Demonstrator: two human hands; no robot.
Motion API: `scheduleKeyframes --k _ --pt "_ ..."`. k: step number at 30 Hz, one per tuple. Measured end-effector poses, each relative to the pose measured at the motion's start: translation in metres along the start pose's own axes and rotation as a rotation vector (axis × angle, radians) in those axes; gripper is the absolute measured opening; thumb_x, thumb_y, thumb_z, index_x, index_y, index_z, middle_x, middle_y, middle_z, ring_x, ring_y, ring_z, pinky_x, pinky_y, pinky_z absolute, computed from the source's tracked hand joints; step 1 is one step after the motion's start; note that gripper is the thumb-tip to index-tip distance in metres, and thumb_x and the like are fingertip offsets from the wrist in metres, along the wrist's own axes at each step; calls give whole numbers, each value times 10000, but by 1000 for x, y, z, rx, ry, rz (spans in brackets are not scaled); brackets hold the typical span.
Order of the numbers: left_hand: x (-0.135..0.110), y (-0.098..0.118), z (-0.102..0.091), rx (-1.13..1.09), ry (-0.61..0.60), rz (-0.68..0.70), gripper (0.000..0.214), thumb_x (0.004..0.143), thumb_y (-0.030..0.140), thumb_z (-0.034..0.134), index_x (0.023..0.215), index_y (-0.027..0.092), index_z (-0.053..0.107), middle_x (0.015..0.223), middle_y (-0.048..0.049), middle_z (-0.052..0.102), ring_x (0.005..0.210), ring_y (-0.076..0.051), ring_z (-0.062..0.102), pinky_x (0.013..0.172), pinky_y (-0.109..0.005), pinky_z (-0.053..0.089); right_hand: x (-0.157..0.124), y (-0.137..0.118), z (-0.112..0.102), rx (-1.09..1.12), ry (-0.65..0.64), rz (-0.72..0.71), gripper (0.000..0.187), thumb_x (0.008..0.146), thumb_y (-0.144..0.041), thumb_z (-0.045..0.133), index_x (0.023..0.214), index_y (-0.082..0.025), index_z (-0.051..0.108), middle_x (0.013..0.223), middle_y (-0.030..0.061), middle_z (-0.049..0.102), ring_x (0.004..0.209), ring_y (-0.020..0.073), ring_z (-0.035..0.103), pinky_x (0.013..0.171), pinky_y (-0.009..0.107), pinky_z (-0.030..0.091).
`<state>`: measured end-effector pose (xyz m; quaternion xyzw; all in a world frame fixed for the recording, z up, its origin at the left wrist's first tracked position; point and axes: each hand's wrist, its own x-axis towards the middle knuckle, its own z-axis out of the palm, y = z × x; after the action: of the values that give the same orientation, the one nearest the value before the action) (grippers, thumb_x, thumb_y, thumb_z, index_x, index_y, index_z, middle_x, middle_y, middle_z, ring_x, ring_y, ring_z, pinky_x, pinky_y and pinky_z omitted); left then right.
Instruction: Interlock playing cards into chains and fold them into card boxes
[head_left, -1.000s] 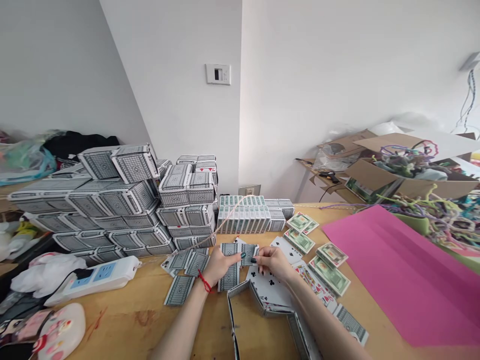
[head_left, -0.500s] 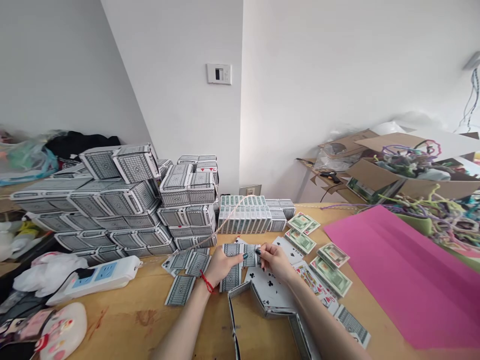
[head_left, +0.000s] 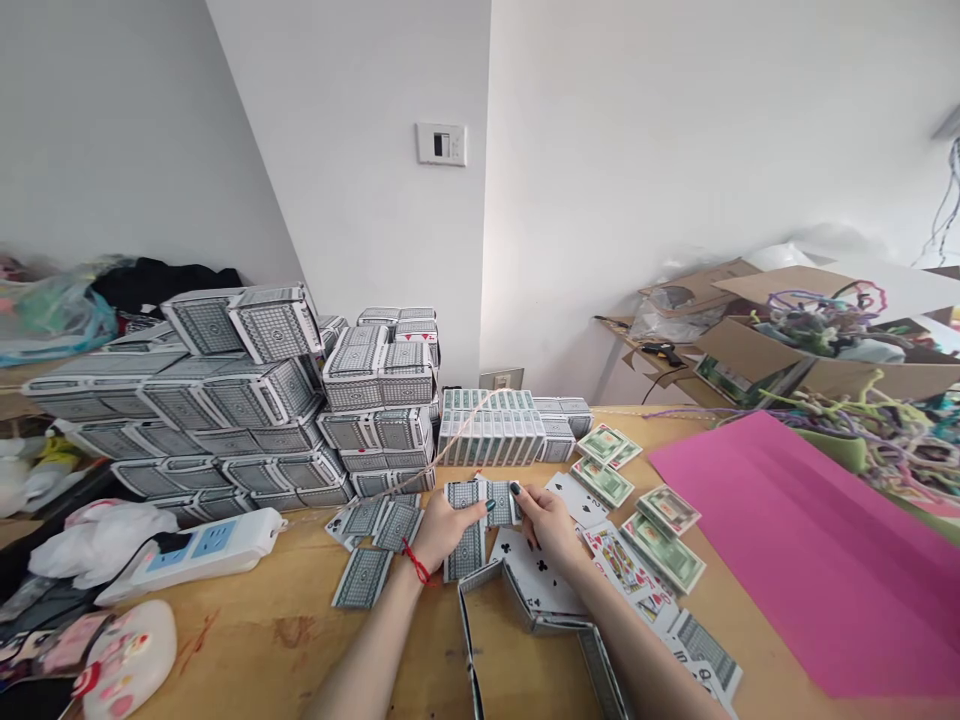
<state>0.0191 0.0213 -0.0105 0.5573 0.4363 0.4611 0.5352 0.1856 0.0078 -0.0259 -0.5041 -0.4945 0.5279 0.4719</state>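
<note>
My left hand [head_left: 442,530] and my right hand [head_left: 546,518] meet over the middle of the wooden table [head_left: 300,640]. Both pinch a strip of joined playing cards [head_left: 484,497] with grey patterned backs, held upright between them. My left wrist wears a red string. Below my hands a wall of cards standing on edge [head_left: 517,610] bends around a bare patch of table. Face-up cards [head_left: 536,580] lie under my right wrist. Loose face-down cards [head_left: 379,525] lie to the left of my left hand.
A tall heap of boxed card decks [head_left: 247,400] fills the back left, and a row of decks [head_left: 491,430] stands behind my hands. Play-money bundles [head_left: 664,550] and a pink sheet [head_left: 795,550] lie right. A white power strip [head_left: 195,545] lies left. Cardboard boxes [head_left: 772,350] sit far right.
My hands have shifted slightly up and away with the card strip. The view has tilted a little; nothing else has moved.
</note>
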Motion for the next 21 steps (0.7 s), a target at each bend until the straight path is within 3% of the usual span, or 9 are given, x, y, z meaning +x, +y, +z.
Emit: scheduleKeyframes --k 3,6,12,15,18,21 --pt "-1 -1 -1 0 15 -7 225 670 257 645 860 137 661 849 -66 707 785 -213 641 727 -316 496 0 0 -3 25 -189 28 366 740 -557 491 727 -193 463 497 -44 570 325 89 478 321 190 301" --pt "-1 0 -2 21 26 29 205 672 247 645 849 145 665 842 -55 709 782 -203 640 743 -306 489 -1 2 -4 48 -247 11 344 698 -514 569 770 -195 465 593 -27 621 442 115 572 420 215 409" --pt "-2 5 0 54 -10 45 207 669 245 643 852 153 674 841 -47 718 821 -211 646 783 -310 482 0 3 -7 27 -178 74 374 648 -523 598 662 -203 406 515 -27 603 403 128 566 383 209 367" --pt "-1 6 1 50 -22 36 217 667 241 644 864 156 678 864 -51 719 844 -215 647 800 -314 481 1 0 -8 -10 -151 68 409 735 -612 443 665 -212 393 387 -60 499 305 110 464 325 197 274" --pt "-1 7 1 51 -57 17 259 644 231 659 892 159 677 940 -58 709 878 -220 642 822 -324 481 2 -2 -7 -110 -49 11 442 781 -642 331 679 -219 406 312 -91 366 262 103 345 326 212 220" --pt "-2 8 1 73 -66 -14 255 638 235 656 879 154 679 965 -66 703 892 -232 639 827 -342 482 2 -1 -5 -296 105 -127 463 785 -636 353 622 -212 441 425 -29 461 400 132 440 419 241 308"
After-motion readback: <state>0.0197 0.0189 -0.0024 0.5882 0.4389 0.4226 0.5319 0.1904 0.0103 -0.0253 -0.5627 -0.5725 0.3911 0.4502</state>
